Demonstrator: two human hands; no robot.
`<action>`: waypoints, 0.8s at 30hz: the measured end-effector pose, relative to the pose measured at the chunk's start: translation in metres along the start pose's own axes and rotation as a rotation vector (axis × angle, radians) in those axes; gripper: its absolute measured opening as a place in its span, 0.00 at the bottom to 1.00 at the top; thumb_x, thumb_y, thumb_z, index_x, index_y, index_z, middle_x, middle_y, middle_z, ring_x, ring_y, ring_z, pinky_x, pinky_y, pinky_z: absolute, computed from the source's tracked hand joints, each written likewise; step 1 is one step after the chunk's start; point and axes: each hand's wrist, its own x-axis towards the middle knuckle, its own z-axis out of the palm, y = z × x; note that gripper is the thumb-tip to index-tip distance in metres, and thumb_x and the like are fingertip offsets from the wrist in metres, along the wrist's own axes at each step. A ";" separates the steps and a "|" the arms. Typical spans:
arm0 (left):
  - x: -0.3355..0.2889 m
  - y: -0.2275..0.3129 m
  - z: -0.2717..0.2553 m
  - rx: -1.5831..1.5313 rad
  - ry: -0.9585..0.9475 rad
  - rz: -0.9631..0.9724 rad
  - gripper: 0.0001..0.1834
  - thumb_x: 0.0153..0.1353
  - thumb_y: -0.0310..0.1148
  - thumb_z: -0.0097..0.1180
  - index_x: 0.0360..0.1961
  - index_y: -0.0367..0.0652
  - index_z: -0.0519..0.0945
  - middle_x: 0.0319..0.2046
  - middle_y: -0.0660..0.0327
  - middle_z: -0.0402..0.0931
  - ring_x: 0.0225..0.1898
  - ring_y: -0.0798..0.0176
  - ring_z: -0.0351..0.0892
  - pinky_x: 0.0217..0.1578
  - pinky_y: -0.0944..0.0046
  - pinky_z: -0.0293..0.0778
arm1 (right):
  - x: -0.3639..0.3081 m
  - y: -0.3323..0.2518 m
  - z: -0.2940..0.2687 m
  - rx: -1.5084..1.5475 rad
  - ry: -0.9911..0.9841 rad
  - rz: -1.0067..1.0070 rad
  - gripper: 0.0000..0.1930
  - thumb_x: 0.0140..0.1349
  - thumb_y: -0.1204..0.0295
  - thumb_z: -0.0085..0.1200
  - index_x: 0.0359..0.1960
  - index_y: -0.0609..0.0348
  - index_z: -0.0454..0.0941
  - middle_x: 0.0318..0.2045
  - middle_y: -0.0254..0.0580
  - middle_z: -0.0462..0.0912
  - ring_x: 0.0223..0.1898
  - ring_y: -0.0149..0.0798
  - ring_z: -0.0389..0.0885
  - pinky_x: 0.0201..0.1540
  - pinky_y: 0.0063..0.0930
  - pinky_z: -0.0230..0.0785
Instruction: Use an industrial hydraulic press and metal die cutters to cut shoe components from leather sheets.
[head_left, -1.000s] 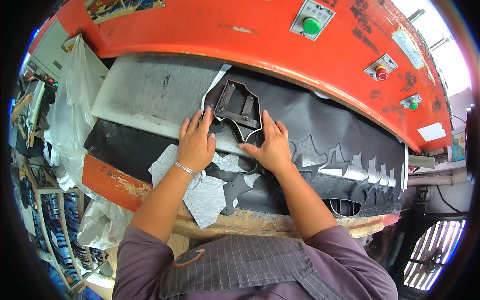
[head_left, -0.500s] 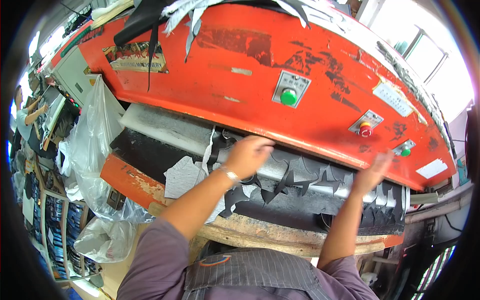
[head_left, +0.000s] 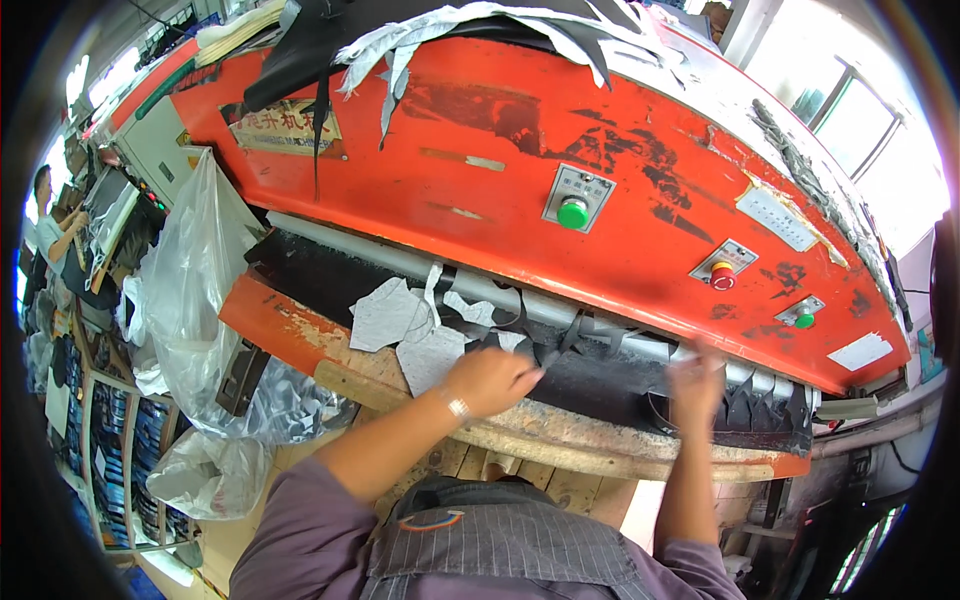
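Note:
My left hand point(head_left: 490, 383) is over the front of the black bed point(head_left: 590, 392) of an orange press, fingers curled together beside a thin dark offcut strip. Whatever is between the fingertips, I cannot make out. Farther right, my right hand point(head_left: 695, 392) is smeared by motion, near a dark curved strip point(head_left: 657, 408), perhaps a cutting die. Pale grey cut pieces point(head_left: 385, 314) lie left of my left hand, one partly behind it. Jagged black offcuts point(head_left: 755, 400) hang along the bed on the right.
The press's orange beam point(head_left: 450, 170) spans the far side, bearing a green button point(head_left: 572, 213), a red stop button point(head_left: 722, 276) and another green button point(head_left: 804, 317). Scraps point(head_left: 470, 25) drape over its top. Plastic bags point(head_left: 195, 270) hang at left. Another person point(head_left: 52, 230) works far left.
Both hands have drawn back toward me, away from the beam. The right hand has left the area by the right green button. Less of the pale slab under the beam shows now.

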 end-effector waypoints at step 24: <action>-0.022 -0.104 -0.018 0.198 0.404 -0.010 0.16 0.56 0.38 0.56 0.39 0.36 0.80 0.44 0.50 0.78 0.48 0.47 0.75 0.52 0.53 0.69 | 0.012 -0.114 0.235 -0.620 -0.341 -0.534 0.39 0.48 0.45 0.63 0.60 0.47 0.67 0.62 0.65 0.61 0.59 0.64 0.65 0.54 0.50 0.68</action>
